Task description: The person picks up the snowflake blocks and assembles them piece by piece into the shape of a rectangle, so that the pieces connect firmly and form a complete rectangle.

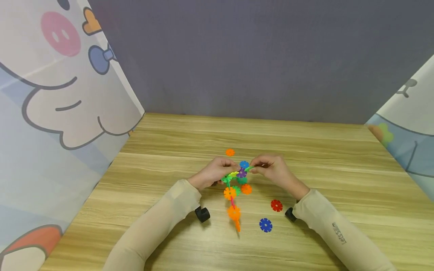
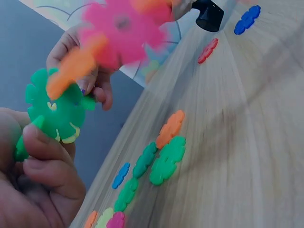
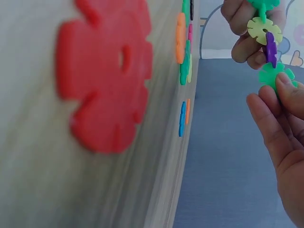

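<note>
A chain of interlocking notched plastic discs hangs from my left hand (image 1: 217, 172), which grips it near a green disc (image 2: 54, 104). Down from there it runs through an orange disc (image 1: 229, 193), a pink disc (image 2: 121, 35) and a lower orange disc (image 1: 234, 213). Past the left fingers, a yellow disc (image 3: 259, 31) joins a purple disc (image 1: 241, 172). On the purple disc's far side is a small green disc (image 3: 270, 74), its edge pinched between the thumb and fingers of my right hand (image 1: 272, 168). Both hands are raised above the table.
Loose discs lie on the wooden table (image 1: 169, 143): orange (image 1: 230, 152) and blue (image 1: 244, 164) beyond the hands, a second orange (image 1: 246, 189) beneath them, red (image 1: 276, 205) and dark blue (image 1: 266, 225) nearer the right forearm. A grey panel (image 1: 254, 67) stands behind the table.
</note>
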A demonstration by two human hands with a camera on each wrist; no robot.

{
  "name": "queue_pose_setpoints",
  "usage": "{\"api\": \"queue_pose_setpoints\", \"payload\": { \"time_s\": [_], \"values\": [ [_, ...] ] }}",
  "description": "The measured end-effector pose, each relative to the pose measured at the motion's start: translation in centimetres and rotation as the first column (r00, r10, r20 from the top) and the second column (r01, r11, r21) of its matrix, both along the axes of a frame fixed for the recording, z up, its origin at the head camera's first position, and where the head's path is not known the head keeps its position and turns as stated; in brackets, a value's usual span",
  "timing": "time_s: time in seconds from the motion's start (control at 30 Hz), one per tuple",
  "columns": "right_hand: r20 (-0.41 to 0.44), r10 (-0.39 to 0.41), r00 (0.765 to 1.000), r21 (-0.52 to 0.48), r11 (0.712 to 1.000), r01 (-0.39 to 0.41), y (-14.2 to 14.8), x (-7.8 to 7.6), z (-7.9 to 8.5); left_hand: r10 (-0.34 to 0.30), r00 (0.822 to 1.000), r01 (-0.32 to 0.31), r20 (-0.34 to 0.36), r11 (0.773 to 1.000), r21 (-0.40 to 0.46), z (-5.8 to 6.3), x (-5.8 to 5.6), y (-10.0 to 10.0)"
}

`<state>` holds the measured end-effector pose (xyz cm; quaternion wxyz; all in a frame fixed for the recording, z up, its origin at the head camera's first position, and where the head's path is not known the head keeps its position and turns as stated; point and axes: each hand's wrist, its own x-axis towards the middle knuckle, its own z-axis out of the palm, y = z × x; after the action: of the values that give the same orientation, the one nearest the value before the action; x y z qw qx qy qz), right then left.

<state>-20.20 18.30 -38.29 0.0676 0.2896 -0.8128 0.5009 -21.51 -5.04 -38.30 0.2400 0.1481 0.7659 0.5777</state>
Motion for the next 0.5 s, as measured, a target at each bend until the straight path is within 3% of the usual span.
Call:
{"api": "queue_pose_setpoints", "payload": {
  "time_s": [0.13,0.5],
  "values": [
    [-0.03,-0.005,1.0,-0.006,1.0,0.005,-0.1,0.0,-0.2,0.01,1.0,-0.01,0.02,1.0,-0.005,0.1,0.1,0.2],
    [-0.005,-0.079,0.997,-0.027,0.997,0.079,-0.2,0.2,-0.1,0.092,0.996,-0.093,0.02,0.994,0.055,0.1,0.3,1.3]
  ]
}}
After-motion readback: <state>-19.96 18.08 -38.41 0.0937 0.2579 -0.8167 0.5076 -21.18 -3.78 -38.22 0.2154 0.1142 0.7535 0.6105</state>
